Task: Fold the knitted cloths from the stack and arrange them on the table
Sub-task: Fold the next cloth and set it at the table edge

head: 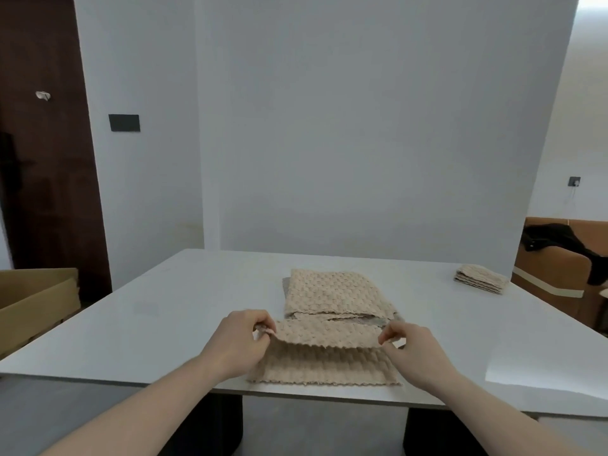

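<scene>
A beige knitted cloth (324, 357) lies near the front edge of the white table (148, 324), its upper part lifted and folded over. My left hand (241, 340) pinches the cloth's upper left corner. My right hand (411, 347) pinches the upper right corner. Just behind it lies the stack of unfolded beige cloths (332, 292). At the far right of the table sits a small pile of folded cloths (480, 278).
A cardboard box (36, 301) stands left of the table. At the right is a brown sofa (559, 284) with a black garment (556, 240) on it. A white wall rises behind the table. A sunlit patch marks the table's right front.
</scene>
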The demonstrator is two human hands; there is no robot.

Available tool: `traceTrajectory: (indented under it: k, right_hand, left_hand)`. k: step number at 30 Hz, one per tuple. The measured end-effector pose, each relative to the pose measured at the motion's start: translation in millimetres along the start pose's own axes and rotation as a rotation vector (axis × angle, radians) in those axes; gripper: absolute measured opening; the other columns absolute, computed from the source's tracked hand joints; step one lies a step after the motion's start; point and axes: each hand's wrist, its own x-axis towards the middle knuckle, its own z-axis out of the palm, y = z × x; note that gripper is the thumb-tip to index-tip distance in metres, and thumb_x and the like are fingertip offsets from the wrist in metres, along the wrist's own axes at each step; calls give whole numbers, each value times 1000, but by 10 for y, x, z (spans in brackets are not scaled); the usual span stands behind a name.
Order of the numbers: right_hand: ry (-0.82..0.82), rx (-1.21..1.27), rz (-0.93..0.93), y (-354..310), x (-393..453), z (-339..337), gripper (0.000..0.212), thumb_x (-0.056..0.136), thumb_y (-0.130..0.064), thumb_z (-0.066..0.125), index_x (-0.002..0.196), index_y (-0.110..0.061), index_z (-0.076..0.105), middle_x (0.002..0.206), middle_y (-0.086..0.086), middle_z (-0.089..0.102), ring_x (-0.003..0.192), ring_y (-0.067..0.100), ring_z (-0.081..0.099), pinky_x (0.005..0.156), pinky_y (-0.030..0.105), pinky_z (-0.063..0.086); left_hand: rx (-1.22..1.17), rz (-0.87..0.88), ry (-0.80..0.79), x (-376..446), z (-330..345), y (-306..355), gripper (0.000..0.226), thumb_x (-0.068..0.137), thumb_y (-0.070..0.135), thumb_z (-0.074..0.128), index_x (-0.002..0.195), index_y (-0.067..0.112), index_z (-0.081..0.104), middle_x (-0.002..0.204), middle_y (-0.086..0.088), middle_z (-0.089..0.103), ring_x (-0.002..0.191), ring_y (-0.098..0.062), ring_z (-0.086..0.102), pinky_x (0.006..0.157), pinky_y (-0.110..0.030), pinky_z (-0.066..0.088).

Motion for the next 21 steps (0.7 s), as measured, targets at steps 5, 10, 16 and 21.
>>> traceTrajectory:
  k: [5,10,16,21]
  right_hand:
    - [-51,-43,33,37,-193,37,16,76,-20,60,73,-34,68,84,-20,72,69,-3,64,73,26,55]
    - [-111,-101,29,74,-296,73,18,79,-19,57,74,-32,69,81,-16,70,69,-7,59,60,12,40]
    - [-80,-25,-76,138,-250,82,13,76,-21,61,71,-32,68,91,-20,67,94,-4,60,86,27,49]
    - [76,192,-6,34,-41,78,15,86,-22,60,78,-28,71,104,-18,69,99,3,60,89,34,46]
  left_hand:
    - [71,-33,-102,-217,79,-55,21,83,20,58,87,35,71,94,23,70,95,4,63,91,-27,52]
    - [160,-48,-210,-287,100,-72,17,86,27,58,87,41,68,99,20,68,90,-1,61,84,-20,50]
    - [118,-115,-207,-176,119,69,20,74,29,58,85,38,72,113,12,66,114,-6,54,96,-27,49]
    - [89,-25,-192,23,199,539,28,82,30,56,106,32,70,133,11,59,135,-11,35,113,-35,34]
